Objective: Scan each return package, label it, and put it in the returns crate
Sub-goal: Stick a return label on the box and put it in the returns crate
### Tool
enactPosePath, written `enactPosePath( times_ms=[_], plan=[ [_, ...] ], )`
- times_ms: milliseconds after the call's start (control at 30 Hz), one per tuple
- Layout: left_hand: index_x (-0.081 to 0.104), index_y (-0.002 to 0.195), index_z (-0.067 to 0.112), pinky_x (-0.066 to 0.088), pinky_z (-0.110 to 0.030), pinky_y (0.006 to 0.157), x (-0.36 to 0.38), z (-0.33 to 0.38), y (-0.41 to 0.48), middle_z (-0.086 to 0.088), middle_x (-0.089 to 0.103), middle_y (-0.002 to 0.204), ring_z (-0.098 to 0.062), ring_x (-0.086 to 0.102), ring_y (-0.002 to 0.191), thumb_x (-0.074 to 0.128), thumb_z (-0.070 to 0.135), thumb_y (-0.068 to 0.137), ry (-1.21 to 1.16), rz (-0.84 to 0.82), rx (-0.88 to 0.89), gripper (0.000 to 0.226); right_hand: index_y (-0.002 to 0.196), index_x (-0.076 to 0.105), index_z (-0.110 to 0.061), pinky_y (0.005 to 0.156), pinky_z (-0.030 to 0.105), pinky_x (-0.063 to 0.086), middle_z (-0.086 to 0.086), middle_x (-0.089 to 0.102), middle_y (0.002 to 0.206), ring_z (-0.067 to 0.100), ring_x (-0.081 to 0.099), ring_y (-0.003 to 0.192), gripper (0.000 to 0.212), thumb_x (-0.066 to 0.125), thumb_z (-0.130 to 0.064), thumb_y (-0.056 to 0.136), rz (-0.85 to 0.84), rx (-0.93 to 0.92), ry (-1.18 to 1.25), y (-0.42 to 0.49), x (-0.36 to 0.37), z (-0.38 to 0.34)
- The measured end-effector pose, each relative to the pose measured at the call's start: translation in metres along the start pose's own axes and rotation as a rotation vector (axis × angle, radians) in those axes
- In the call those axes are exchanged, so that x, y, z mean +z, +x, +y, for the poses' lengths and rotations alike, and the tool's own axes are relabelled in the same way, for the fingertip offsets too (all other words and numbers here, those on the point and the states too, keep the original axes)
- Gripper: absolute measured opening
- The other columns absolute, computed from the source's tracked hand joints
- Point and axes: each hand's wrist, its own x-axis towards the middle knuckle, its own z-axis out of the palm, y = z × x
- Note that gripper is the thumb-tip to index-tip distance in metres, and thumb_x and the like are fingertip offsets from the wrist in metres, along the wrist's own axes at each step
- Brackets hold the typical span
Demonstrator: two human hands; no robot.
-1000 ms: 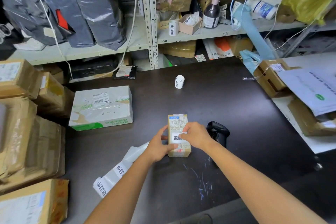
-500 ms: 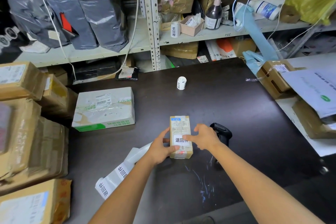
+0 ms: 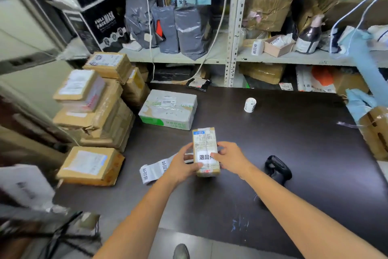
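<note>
Nearest to us, both forearms reach over the dark counter (image 3: 294, 143). Our left hand (image 3: 182, 164) grips the left side of the small package (image 3: 205, 151), fingers (image 3: 190, 149) curled round its edge and thumb on its top. Our right hand (image 3: 230, 159) holds the right side, fingers bent and only partly closed against it. The package lies near the middle of the counter, bearing a shipping label and a white return label (image 3: 204, 157) on top. A strip of printed stickers (image 3: 156, 170) lies just left of it, partly under our left hand. The black scanner (image 3: 277, 168) lies to the right, apart from the package. Farther back sit a white and green box (image 3: 169, 109) and a label roll (image 3: 249, 105). Stacked cartons (image 3: 94, 107) stand at the left, shelving (image 3: 235, 27) behind.
</note>
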Motion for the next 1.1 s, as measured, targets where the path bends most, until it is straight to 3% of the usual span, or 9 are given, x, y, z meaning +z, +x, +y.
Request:
enactPosePath(
  times_ms=[100,233,433,533,667,733,867,967,1100],
  plan=[
    [0.049,0.128,0.040,0.059,-0.040,0.084,-0.022,-0.002,-0.036,-0.007,0.059,0.119,-0.023,0.065,0.107,0.078,0.011,0.075,-0.033,0.098,0.046,0.067,0.092,0.065,-0.056,0.079,0.048,0.059,-0.008,0.076,0.084,0.017,0.073,0.084,0.027,0.068,-0.037,0.074,-0.036,-0.071,0.014,-0.018,0.020,-0.033],
    [0.042,0.134,0.032,0.058,-0.029,0.068,-0.065,-0.019,-0.112,-0.009,0.056,0.119,-0.021,0.066,0.097,0.073,0.000,0.081,-0.108,0.285,0.045,0.069,0.118,0.065,-0.034,0.075,0.035,0.060,-0.005,0.077,0.095,0.009,0.073,0.084,0.039,0.073,-0.018,0.083,-0.209,-0.195,-0.036,-0.048,0.081,-0.079],
    [0.035,0.139,0.040,0.058,-0.035,0.069,-0.140,-0.087,-0.243,-0.007,0.059,0.116,-0.021,0.067,0.095,0.077,0.001,0.078,-0.274,0.558,-0.026,0.083,0.133,0.057,-0.017,0.054,0.010,0.045,-0.006,0.073,0.088,-0.007,0.065,0.062,0.053,0.075,-0.013,0.084,-0.485,-0.362,-0.200,-0.108,0.215,-0.129],
    [0.034,0.142,0.041,0.057,-0.051,0.083,-0.174,-0.132,-0.312,-0.007,0.063,0.119,-0.025,0.067,0.105,0.080,0.004,0.073,-0.360,0.658,-0.052,0.091,0.120,0.059,-0.030,0.060,0.025,0.055,-0.008,0.073,0.089,0.005,0.068,0.073,0.044,0.077,-0.017,0.082,-0.579,-0.408,-0.290,-0.155,0.288,-0.145],
    [0.024,0.150,0.033,0.058,-0.038,0.080,-0.208,-0.191,-0.415,-0.009,0.058,0.131,-0.026,0.062,0.112,0.067,-0.005,0.085,-0.446,0.792,-0.031,0.087,0.125,0.057,-0.013,0.057,0.013,0.051,0.001,0.068,0.105,0.013,0.067,0.083,0.044,0.074,-0.006,0.085,-0.745,-0.464,-0.355,-0.228,0.396,-0.158],
    [0.024,0.151,0.031,0.058,-0.037,0.080,-0.227,-0.228,-0.464,-0.008,0.056,0.133,-0.026,0.062,0.113,0.067,-0.004,0.086,-0.459,0.861,-0.042,0.086,0.124,0.057,-0.005,0.053,0.017,0.052,0.004,0.069,0.103,0.008,0.069,0.077,0.043,0.072,-0.001,0.085,-0.811,-0.446,-0.379,-0.262,0.452,-0.155],
    [0.022,0.152,0.035,0.060,-0.039,0.079,-0.270,-0.307,-0.550,-0.005,0.056,0.134,-0.023,0.062,0.110,0.070,0.000,0.084,-0.522,0.957,-0.084,0.090,0.130,0.055,-0.010,0.054,0.030,0.057,0.009,0.074,0.097,0.015,0.072,0.071,0.049,0.073,-0.005,0.085,-0.927,-0.438,-0.401,-0.327,0.560,-0.141],
    [0.025,0.151,0.033,0.059,-0.032,0.074,-0.290,-0.360,-0.605,-0.003,0.056,0.133,-0.019,0.062,0.109,0.070,0.000,0.084,-0.536,1.017,-0.097,0.087,0.135,0.054,-0.012,0.071,0.050,0.061,0.011,0.075,0.098,0.027,0.074,0.082,0.053,0.073,-0.007,0.085,-1.005,-0.439,-0.419,-0.370,0.629,-0.126],
    [0.022,0.150,0.040,0.059,-0.031,0.076,-0.306,-0.421,-0.661,0.000,0.050,0.139,-0.017,0.060,0.110,0.069,0.000,0.085,-0.653,1.087,-0.127,0.089,0.130,0.053,-0.022,0.073,0.042,0.062,0.004,0.071,0.104,0.019,0.073,0.088,0.044,0.066,-0.007,0.091,-1.117,-0.399,-0.463,-0.420,0.702,-0.112]
  ],
)
